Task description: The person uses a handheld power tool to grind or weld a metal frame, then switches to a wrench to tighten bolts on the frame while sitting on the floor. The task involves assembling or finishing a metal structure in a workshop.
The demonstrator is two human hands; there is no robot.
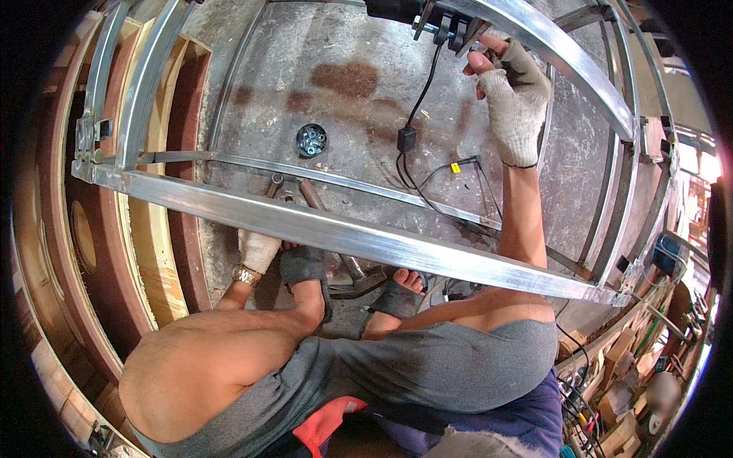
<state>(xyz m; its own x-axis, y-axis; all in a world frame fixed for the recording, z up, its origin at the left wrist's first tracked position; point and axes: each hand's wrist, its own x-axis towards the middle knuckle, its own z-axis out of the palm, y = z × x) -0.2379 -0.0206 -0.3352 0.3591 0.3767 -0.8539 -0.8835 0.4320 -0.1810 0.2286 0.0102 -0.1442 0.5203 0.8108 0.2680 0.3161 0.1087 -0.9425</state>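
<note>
My right hand, in a white fingerless-tip glove, is raised to the upper right beside a curved shiny metal tube. Its thumb and fingers are closed around the end of a bolt at a metal bracket; the fingertips partly cover it. My left hand, gloved too, with a watch at the wrist, is low by my foot. A straight metal bar crosses in front of its fingers. Just beyond that bar show the end of a wrench and a hammer's handle; whether the left hand touches the wrench is hidden.
A round dark dish of nuts sits on the stained concrete floor. A black cable hangs from the bracket to the floor. Wooden panels stand at left. Wood scraps and tools crowd the right.
</note>
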